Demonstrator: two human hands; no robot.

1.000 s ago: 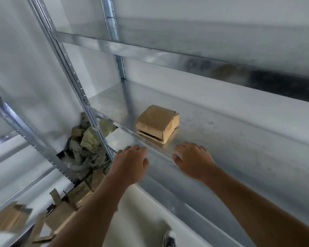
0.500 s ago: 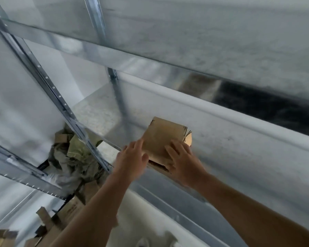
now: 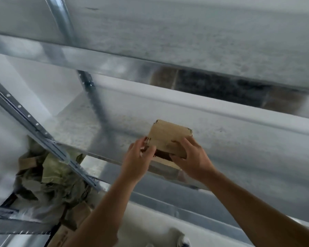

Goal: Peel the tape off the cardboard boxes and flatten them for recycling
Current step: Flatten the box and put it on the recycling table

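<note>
Both hands [image 3: 165, 158] on tilted box [image 3: 168, 137]

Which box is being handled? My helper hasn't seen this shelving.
Find the galvanised metal shelf at chest height. At its front edge sits one small flat brown cardboard box, held by left hand and right hand, unlike the crumpled scraps below.

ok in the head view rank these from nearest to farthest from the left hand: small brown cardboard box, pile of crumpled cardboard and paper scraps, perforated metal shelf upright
1. Small brown cardboard box: touching the left hand, on its right.
2. Perforated metal shelf upright: to the left, running diagonally; its lower stretch passes close.
3. Pile of crumpled cardboard and paper scraps: lower left, behind the upright.
</note>
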